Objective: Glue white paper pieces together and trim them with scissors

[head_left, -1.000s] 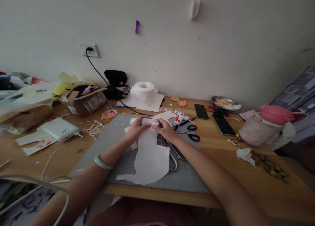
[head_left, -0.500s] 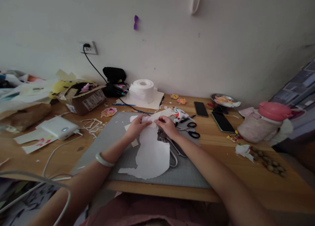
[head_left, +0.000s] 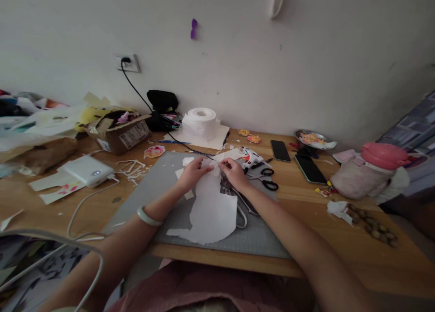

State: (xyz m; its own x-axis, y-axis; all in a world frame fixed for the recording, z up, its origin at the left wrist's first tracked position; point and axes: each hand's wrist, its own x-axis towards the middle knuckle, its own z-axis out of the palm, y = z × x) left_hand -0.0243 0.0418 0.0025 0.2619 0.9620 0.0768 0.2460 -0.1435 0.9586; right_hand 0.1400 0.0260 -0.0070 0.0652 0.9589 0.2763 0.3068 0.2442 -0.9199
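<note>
My left hand (head_left: 191,173) and my right hand (head_left: 233,172) meet over the far part of a grey cutting mat (head_left: 149,189). Both pinch the top end of a white paper sheet (head_left: 212,208), which trails down the mat toward me. A pale bangle (head_left: 148,217) sits on my left wrist. Just right of my right hand lie a white glue gun (head_left: 250,158) and black-handled scissors (head_left: 267,178).
On the wooden table (head_left: 340,239) stand a toilet paper roll (head_left: 200,123), a cardboard box (head_left: 118,133), a white device with cable (head_left: 87,170), two phones (head_left: 295,160), a metal dish (head_left: 311,137), a pink-lidded bottle in a cover (head_left: 369,171) and several nuts (head_left: 372,226). Paper scraps (head_left: 132,169) lie at the left.
My hands have drawn closer together at the paper's top end. The view has shifted slightly; nothing else on the table has moved.
</note>
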